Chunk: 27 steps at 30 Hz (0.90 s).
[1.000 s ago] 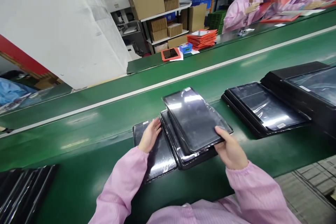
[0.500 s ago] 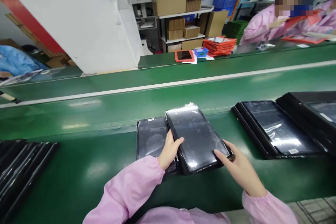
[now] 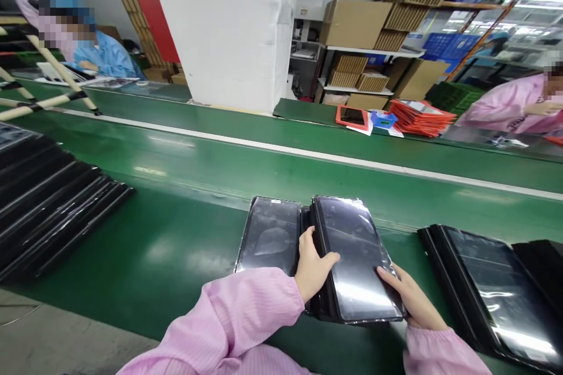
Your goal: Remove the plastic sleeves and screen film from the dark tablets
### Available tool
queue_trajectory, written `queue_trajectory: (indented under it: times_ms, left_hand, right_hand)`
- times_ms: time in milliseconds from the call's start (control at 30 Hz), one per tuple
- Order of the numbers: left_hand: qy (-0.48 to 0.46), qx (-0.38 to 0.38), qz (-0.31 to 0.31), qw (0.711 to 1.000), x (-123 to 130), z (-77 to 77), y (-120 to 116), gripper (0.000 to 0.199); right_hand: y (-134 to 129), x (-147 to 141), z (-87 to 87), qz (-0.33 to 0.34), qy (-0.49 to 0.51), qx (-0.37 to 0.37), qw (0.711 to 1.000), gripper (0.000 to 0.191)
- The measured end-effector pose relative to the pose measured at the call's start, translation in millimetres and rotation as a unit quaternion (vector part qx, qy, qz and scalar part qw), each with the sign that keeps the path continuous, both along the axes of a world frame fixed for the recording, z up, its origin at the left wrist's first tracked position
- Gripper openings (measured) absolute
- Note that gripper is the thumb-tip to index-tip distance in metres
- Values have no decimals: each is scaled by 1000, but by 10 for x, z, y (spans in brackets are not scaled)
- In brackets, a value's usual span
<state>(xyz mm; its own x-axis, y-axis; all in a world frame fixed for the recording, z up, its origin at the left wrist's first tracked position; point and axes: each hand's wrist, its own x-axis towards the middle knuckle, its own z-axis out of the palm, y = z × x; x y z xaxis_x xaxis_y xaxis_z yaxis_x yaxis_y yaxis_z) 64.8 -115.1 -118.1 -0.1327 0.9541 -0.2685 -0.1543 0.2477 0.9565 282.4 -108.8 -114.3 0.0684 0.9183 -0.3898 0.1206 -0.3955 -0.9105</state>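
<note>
A tablet-like panel (image 3: pixel 358 246) with a glossy dark screen lies on top of a small stack of black panels on the green bench. My left hand (image 3: pixel 314 263) grips the left edge of this stack, thumb on the screen and fingers along the side. At the lower right edge, my right hand (image 3: pixel 411 296) has its thumb on the screen and its fingers underneath, mostly hidden. Just left of the held stack lies another dark panel (image 3: pixel 271 234) with a small white label, partly covered by my left forearm.
A row of overlapping black panels (image 3: pixel 57 205) lies at the left, and more stacked panels (image 3: pixel 492 287) lie at the right. Beyond the green bench (image 3: pixel 189 234) are red-framed pieces (image 3: pixel 422 117), a blue tray (image 3: pixel 382 120), a white pillar (image 3: pixel 233 29) and people at work.
My view has turned left, bringing more of the left row and a person in blue into sight. Both hands still hold the stack, which now stands straighter beside the labelled panel.
</note>
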Motion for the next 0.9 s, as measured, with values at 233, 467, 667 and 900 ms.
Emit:
queue_trajectory:
  times_ms: [233, 467, 667, 900]
  left_hand:
    - [-115, 79, 16, 990, 176, 65, 40, 67]
    - [-137, 120, -9, 983, 76, 459, 50, 70]
    - [30, 228, -62, 971, -230, 678, 134, 88]
    - [83, 174, -254, 948, -377, 789, 256, 111]
  right_hand:
    - [-280, 194, 160, -94, -4, 55, 994, 78]
    - [-406, -8, 790, -86, -25, 217, 972, 86]
    - [-268, -341, 618, -93, 143, 192, 967, 62]
    - [-335, -496, 300, -200, 258, 171, 930, 53]
